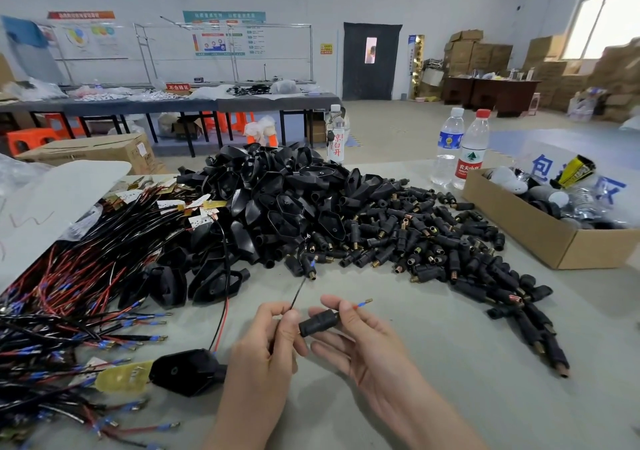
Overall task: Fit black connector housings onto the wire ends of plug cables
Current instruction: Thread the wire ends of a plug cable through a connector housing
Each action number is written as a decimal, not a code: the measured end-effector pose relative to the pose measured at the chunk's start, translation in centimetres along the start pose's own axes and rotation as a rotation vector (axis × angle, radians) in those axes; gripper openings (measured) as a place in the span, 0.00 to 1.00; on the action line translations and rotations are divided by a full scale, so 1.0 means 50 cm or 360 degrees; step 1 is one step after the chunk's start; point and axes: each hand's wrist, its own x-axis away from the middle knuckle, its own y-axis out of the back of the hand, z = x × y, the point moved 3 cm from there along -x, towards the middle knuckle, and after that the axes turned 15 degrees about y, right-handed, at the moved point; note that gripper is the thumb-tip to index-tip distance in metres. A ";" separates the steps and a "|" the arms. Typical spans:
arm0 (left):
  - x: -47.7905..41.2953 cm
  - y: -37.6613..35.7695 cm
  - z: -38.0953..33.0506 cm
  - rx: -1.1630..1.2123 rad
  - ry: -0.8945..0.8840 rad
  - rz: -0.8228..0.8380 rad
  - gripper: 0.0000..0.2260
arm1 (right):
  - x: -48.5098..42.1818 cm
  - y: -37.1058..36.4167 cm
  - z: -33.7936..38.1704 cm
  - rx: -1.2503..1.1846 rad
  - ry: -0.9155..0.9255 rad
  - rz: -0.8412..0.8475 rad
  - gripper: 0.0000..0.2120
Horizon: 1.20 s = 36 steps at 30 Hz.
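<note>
1. Nearest, the left hand (263,345) has its grip pinched on a thin black wire (296,297). The right hand (363,342) has its grip curled round a black connector housing (318,323), held just above the table (433,363).
2. A red wire's blue terminal (363,303) shows beyond the right fingers, so this fitting seems to be under way.
3. The cable's plug (187,375) lies to the left.
4. The next move likely calls for seating that terminal, then taking another housing from the heap (398,235) behind.
</note>
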 end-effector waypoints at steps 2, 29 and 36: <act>0.003 0.004 -0.004 0.0057 0.0007 0.0011 0.10 | -0.001 0.001 0.002 0.0005 0.0007 0.0001 0.17; -0.005 0.018 -0.021 0.0488 0.0385 0.0396 0.09 | -0.015 0.032 0.025 -0.0074 0.0163 -0.0222 0.12; 0.001 0.007 0.001 -0.0018 0.0254 0.0247 0.08 | -0.015 0.029 0.029 -0.0012 0.0213 -0.0186 0.13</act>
